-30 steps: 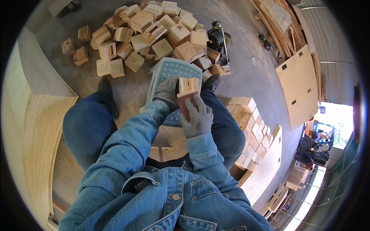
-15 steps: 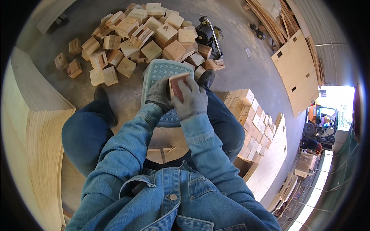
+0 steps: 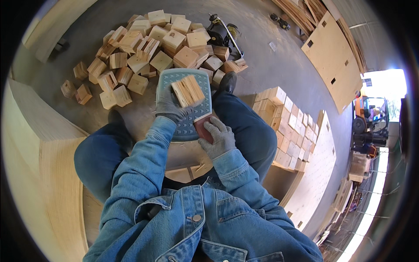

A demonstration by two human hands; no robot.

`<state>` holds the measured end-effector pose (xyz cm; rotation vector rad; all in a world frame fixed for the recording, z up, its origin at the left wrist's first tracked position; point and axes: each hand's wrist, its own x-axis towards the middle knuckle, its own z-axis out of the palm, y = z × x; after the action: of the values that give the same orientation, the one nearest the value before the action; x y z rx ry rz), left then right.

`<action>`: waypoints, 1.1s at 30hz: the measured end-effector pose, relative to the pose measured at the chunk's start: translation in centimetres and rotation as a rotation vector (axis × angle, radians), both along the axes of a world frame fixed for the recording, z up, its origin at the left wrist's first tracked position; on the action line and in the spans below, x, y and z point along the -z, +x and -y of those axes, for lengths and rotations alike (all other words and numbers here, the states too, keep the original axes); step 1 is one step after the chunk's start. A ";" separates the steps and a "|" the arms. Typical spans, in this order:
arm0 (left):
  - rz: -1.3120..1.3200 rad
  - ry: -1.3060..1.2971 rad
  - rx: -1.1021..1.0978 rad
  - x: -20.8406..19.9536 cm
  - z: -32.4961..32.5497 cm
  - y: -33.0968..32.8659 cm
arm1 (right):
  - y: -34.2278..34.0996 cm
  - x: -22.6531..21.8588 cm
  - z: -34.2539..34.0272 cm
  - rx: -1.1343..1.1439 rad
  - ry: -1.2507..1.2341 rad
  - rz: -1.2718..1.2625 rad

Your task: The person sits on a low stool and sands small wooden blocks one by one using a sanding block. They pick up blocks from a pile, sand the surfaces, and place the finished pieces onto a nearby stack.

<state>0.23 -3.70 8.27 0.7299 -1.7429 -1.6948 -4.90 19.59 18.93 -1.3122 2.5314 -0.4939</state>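
Note:
Gloved in grey, my left hand [image 3: 169,108] grips a layered wooden block [image 3: 187,91] above a blue-green plastic stool [image 3: 185,74]. The block is tilted, with its striped side grain showing. My right hand [image 3: 220,139], also gloved, is closed around a sanding block [image 3: 202,126] with a reddish-brown abrasive face and a pale wooden edge. The sanding block is held near the stool's right edge, below and apart from the wooden block.
A loose pile of wooden blocks [image 3: 174,39] lies on the floor ahead, with a yellow-and-black tool [image 3: 224,35] beside it. Stacked blocks [image 3: 288,126] stand at my right. A plywood structure [image 3: 56,161] rises at my left. A forklift [image 3: 369,118] stands far right.
My hands have drawn apart. The sanding block has come off the wooden block and moved down toward me, while my left hand has turned the wooden block so its side grain shows.

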 end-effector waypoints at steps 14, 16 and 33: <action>-0.223 0.368 -0.424 -10.7 8.3 7.1 | -0.1 1.6 1.2 -0.094 0.078 0.125; -0.227 0.342 -0.392 -10.8 10.7 9.3 | 0.5 2.2 1.8 -0.173 0.097 0.114; -0.492 0.557 -0.262 -14.4 14.9 14.5 | 2.7 3.5 3.5 -0.383 0.009 -0.023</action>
<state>14.73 -18.57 22.70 0.6583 -0.8111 -1.9749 -2.22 16.10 15.40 -1.7515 2.2139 -0.3852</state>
